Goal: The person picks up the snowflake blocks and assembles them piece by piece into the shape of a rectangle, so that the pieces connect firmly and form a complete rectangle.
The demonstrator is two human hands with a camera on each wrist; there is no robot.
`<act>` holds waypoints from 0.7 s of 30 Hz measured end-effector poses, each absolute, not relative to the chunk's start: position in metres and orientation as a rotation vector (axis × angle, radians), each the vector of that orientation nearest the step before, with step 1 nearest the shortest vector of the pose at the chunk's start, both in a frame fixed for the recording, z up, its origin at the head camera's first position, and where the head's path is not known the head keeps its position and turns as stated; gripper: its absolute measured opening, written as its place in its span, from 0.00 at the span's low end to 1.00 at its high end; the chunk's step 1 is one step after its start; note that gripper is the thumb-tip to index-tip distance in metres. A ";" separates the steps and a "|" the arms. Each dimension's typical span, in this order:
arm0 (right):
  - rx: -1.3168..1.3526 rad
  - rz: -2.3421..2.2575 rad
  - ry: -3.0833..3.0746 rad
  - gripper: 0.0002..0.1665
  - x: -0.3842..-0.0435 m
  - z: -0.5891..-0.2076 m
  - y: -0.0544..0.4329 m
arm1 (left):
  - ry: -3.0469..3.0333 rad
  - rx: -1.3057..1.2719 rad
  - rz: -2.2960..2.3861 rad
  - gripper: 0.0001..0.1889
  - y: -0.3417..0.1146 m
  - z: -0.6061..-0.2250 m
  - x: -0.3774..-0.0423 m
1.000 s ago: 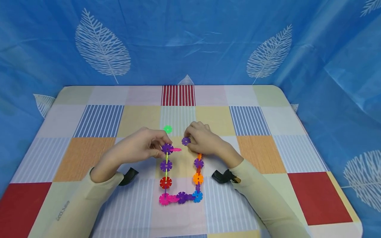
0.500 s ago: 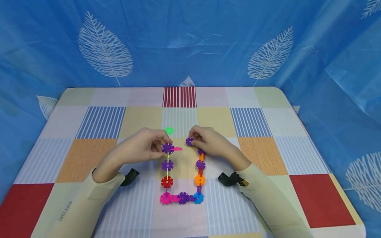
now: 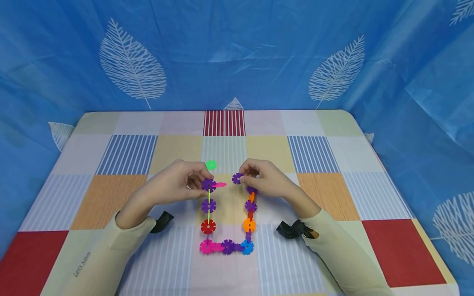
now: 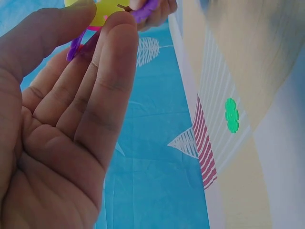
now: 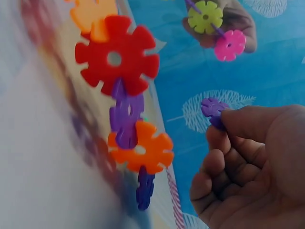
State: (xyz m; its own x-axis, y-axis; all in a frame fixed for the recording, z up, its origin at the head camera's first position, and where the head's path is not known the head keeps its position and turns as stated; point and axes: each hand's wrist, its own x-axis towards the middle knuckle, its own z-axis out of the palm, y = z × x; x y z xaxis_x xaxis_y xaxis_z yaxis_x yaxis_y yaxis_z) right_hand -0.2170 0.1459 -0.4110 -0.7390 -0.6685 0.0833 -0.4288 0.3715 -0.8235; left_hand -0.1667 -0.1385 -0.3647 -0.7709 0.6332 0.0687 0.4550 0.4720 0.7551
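A chain of interlocking snowflake discs forms a U on the table, with a pink disc (image 3: 205, 246) at its near left corner and a blue disc (image 3: 247, 247) at the near right. My left hand (image 3: 185, 179) pinches the far end of its left side at a purple disc (image 3: 209, 185); a pink disc (image 5: 230, 45) sticks out there. Between thumb and index finger my right hand (image 3: 264, 176) pinches a loose purple disc (image 3: 237, 178). Just below that hand, the right side ends in another purple disc (image 5: 145, 188), joined to an orange disc (image 5: 143, 147).
A single green disc (image 3: 211, 165) lies on the table beyond the left hand. The patchwork tablecloth (image 3: 177, 148) reaches to a blue leaf-print curtain (image 3: 237, 53) at the back. Black wrist straps (image 3: 292, 229) hang by both sleeves.
My right hand has drawn right and slightly nearer with its purple disc, uncovering the far end of the chain's right side. The left hand keeps its hold, and the head view has shifted slightly.
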 end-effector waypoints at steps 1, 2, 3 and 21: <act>-0.976 -1.313 2.355 0.02 -0.216 -0.411 0.146 | 2.501 0.940 1.183 0.15 -0.138 -0.365 -0.167; -0.975 -1.322 2.341 0.02 -0.215 -0.411 0.145 | 2.502 0.944 1.185 0.15 -0.139 -0.365 -0.167; -0.974 -1.326 2.334 0.03 -0.215 -0.410 0.145 | 2.502 0.944 1.186 0.15 -0.138 -0.365 -0.166; -1.066 -1.486 2.188 0.06 -0.203 -0.406 0.137 | 2.404 0.992 1.264 0.20 -0.136 -0.366 -0.166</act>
